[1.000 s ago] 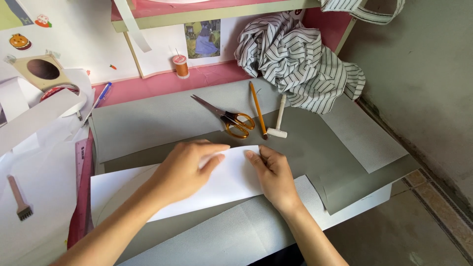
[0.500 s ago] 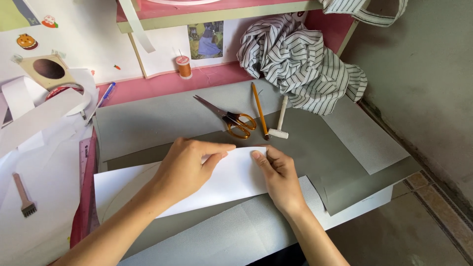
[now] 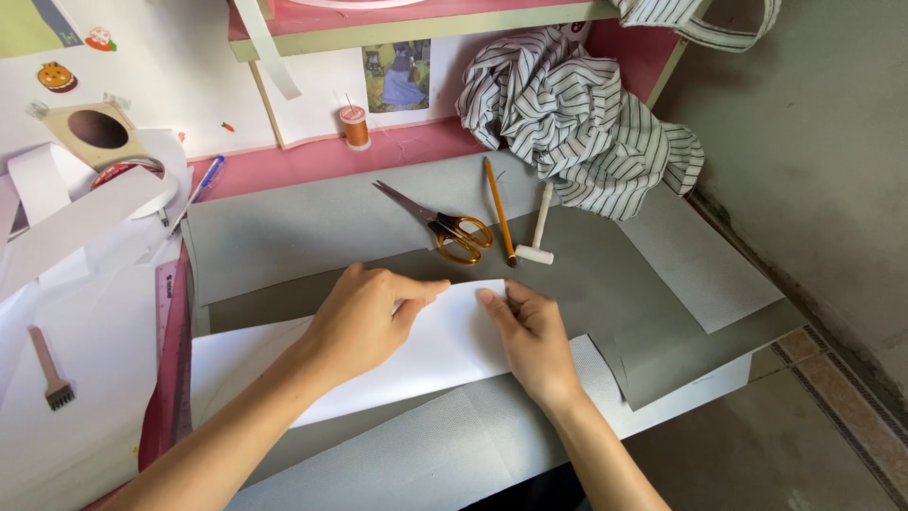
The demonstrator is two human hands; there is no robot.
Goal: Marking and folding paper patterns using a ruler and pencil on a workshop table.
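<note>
A white sheet of paper lies on grey fabric spread over the table. My left hand rests flat on the sheet, its fingers reaching toward the upper right corner. My right hand presses on the sheet's right end, fingertips at its top edge. Both hands touch the paper near that corner, close together. Just beyond them lie orange-handled scissors, a yellow pencil and a small white hammer-like tool.
A crumpled striped cloth sits at the back right. A spool of orange thread stands on the pink surface. At left are white paper strips, a ruler, a blue pen and a pronged punch tool.
My hands have drawn closer together at the sheet's upper right corner, and the view has shifted slightly downward.
</note>
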